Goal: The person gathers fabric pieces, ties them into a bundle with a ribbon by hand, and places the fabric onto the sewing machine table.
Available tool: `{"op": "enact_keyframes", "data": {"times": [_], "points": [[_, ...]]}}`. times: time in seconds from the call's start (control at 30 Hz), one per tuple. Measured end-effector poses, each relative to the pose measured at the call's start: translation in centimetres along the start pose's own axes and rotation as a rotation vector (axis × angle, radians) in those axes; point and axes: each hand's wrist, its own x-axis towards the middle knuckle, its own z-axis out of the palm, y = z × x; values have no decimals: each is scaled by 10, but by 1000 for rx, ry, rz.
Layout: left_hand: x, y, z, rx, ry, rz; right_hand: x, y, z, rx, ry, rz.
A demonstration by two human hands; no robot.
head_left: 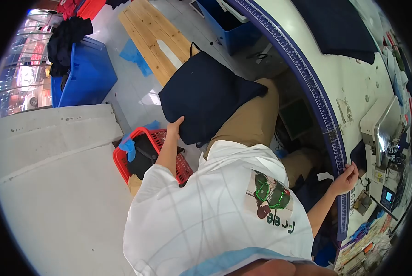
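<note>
Dark navy fabric (201, 92) lies across my lap and reaches over the end of a wooden bench. At its lower left edge my left hand (176, 125) grips the cloth between thumb and fingers. Over on the right, my right hand (347, 178) is at the table edge beside the ruler tape (323, 101), its fingers pressed together. Whatever those fingers may hold is too small to make out. A small dark fabric piece (358, 158) lies just past that hand, close to the sewing machine (380, 126).
A red basket (183, 169) with dark cloth stands by my left arm. Blue bins (90, 73) are at the upper left and top. The wooden bench (146, 32) extends away from me. More navy fabric (337, 27) lies on the white table (353, 83).
</note>
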Motion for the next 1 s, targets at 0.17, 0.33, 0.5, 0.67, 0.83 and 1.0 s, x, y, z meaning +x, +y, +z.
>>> {"op": "enact_keyframes", "data": {"times": [0.17, 0.33, 0.5, 0.67, 0.83, 1.0], "points": [[-55, 68, 46, -273, -157, 152, -1, -1, -3, 21, -24, 15], [-104, 138, 98, -380, -263, 301, -2, 11, -6, 105, -50, -7], [-143, 188, 132, -460, -333, 367, -5, 16, -6, 179, -40, -1], [-172, 227, 143, -551, -443, 481, -7, 19, -5, 213, -36, -79], [-174, 224, 147, -513, -297, 495, -8, 19, -4, 240, -36, -110], [-100, 179, 91, -395, -259, 381, -9, 14, -7, 203, -48, -121]]}}
